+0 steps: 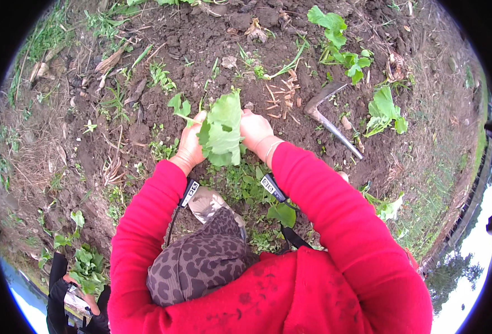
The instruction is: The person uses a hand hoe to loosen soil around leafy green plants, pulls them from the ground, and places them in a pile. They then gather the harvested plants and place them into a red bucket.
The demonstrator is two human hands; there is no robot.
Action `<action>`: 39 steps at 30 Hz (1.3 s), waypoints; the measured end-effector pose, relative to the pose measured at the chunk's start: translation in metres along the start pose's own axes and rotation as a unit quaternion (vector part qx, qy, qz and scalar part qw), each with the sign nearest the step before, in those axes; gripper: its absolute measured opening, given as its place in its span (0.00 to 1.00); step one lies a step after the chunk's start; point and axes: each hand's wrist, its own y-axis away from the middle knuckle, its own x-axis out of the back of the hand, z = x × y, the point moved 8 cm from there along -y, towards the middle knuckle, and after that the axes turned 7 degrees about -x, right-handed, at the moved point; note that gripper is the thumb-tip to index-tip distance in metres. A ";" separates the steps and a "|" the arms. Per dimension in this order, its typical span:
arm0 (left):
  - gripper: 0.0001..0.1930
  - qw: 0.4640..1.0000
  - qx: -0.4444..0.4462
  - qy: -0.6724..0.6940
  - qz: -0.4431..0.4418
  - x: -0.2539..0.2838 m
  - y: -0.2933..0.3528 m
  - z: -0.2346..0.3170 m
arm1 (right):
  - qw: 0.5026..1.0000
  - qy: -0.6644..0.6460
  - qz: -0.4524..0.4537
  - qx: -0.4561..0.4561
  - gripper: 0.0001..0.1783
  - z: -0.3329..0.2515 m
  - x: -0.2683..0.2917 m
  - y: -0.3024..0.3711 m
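Observation:
A leafy green seedling (pixel 223 127) with broad, lobed leaves stands between my hands, just above the soil. My left hand (pixel 191 142) is closed around its stem, with a smaller leaf (pixel 179 104) sticking out past the fingers. Against the other side of the big leaf is my right hand (pixel 255 130), curled closed and low to the ground. The leaf covers part of its fingers, so what they grip is hidden. To the right of that hand, a hand hoe (pixel 330 123) with an angled metal blade lies on the dirt.
More leafy seedlings (pixel 385 111) lie or stand at the right, and others (pixel 341 44) at the far right. Wood chips (pixel 284 96) are scattered ahead. At lower left, another person's hand (pixel 90 303) is near a leafy bunch (pixel 88 271). My shoe (pixel 208 203) rests on weedy ground.

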 end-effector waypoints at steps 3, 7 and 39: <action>0.15 0.999 -0.009 -0.011 0.032 -0.001 0.010 0.009 | 0.994 0.008 -0.102 0.030 0.14 0.005 0.010 -0.003; 0.17 0.992 0.000 0.102 -0.076 -0.016 0.026 0.017 | 0.939 -0.050 0.278 0.197 0.15 -0.022 0.094 0.007; 0.14 0.715 -0.289 -0.635 0.051 0.026 0.093 0.153 | 0.947 0.044 0.316 0.038 0.19 -0.059 0.206 -0.178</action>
